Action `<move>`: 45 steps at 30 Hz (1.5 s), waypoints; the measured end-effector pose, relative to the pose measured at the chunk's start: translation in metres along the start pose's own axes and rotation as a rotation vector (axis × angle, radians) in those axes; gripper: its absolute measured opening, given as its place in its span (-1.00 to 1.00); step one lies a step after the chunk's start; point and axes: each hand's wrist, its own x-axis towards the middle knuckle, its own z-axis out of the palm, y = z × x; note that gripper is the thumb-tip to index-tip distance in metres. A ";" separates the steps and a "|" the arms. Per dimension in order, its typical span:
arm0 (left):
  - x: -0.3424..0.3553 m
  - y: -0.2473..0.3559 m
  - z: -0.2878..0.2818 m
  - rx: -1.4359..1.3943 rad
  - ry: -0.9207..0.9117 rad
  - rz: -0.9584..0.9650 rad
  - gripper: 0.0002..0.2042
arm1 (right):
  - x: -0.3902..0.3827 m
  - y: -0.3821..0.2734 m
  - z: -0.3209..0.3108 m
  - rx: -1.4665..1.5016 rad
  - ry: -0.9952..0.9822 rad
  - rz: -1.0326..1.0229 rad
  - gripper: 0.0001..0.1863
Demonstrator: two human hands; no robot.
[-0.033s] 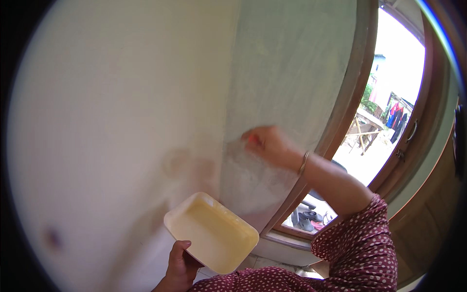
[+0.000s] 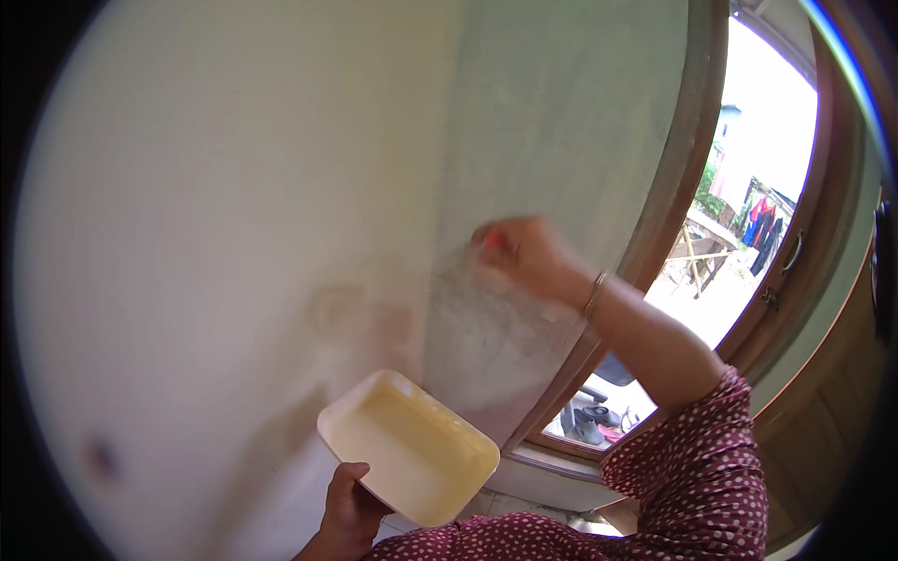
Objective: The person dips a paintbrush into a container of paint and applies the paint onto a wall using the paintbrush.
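My left hand grips the near left edge of a shallow pale-yellow rectangular tray, thumb over the rim. The tray is tilted, and its inside looks pale and smooth; whether anything lies in it I cannot tell. Up at the grey-green wall strip, my right hand is closed around something small and red, mostly hidden by the fingers and smeared by motion. A bracelet circles that wrist. Below the hand, the wall strip has cloudy whitish smears.
A cream wall fills the left, with my shadow on it. To the right, a brown wooden frame borders an opening to the bright outdoors, where dark shoes, a wooden table and hanging clothes show. Floor tiles lie below the tray.
My right hand has shifted slightly up and to the right along the wall, still closed on the red thing. The left hand and tray have hardly moved.
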 end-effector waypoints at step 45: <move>0.008 0.004 -0.023 0.001 -0.142 -0.052 -0.35 | 0.188 -0.053 -0.153 0.057 1.359 -0.531 -0.80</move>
